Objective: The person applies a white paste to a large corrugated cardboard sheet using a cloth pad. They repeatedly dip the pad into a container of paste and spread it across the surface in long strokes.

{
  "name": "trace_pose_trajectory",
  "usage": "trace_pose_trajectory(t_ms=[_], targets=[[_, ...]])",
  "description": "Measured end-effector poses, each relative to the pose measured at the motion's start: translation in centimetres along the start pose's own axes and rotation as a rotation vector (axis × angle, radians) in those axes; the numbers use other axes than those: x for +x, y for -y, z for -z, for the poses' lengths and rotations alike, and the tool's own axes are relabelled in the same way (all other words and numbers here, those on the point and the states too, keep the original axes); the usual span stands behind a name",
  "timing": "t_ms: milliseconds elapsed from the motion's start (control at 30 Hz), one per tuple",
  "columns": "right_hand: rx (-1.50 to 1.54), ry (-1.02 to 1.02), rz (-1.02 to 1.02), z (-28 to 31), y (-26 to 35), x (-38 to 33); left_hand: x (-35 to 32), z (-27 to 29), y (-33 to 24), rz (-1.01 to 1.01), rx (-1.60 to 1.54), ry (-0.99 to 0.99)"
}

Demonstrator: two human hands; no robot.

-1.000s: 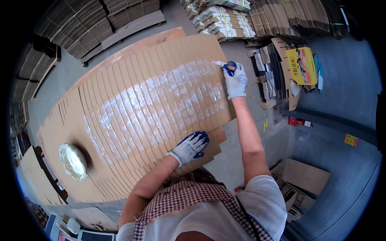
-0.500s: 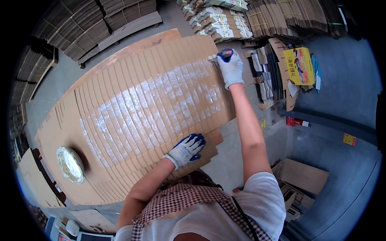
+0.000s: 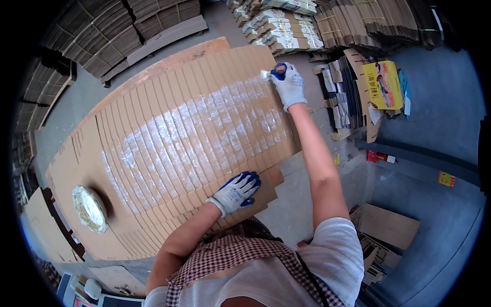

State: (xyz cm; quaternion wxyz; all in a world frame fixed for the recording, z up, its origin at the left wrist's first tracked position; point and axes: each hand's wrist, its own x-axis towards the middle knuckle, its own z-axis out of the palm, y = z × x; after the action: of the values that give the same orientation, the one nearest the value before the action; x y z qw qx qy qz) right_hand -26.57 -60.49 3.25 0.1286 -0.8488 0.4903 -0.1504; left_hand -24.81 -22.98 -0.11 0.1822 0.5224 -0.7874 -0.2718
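Gloved left hand (image 3: 236, 192) lies flat on overlapping glossy cardboard sheets (image 3: 169, 148); right hand (image 3: 289, 84) grips a blue tool (image 3: 279, 70).

Yellow box (image 3: 382, 84): lay flat on the floor at the right, beside dark flattened cardboard; rectangular, bright yellow with a small coloured picture.
Printed carton bundles (image 3: 279, 23): stacked at the top centre; flat, pale with green and brown print.
Red package (image 3: 381, 156): lay on the floor below the yellow box; small, long and narrow, red with a white end.
Yellow label (image 3: 446, 178): lay on the floor at the far right; small, square, yellow with red marks.
Plain brown box (image 3: 384, 225): stood at the lower right; flat-sided, unprinted.
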Motion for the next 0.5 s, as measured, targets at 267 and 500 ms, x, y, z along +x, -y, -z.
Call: trace_pose_trajectory(t_ms=[267,500], targets=[[-0.002,0.008,-0.091,1.2,-1.0,-1.1,0.0,0.2,-0.1,0.010,0.006,0.010],[-0.086,-0.060,-0.174,1.5,-3.9,-0.8,0.1,0.4,-0.2,0.016,-0.001,0.028]])
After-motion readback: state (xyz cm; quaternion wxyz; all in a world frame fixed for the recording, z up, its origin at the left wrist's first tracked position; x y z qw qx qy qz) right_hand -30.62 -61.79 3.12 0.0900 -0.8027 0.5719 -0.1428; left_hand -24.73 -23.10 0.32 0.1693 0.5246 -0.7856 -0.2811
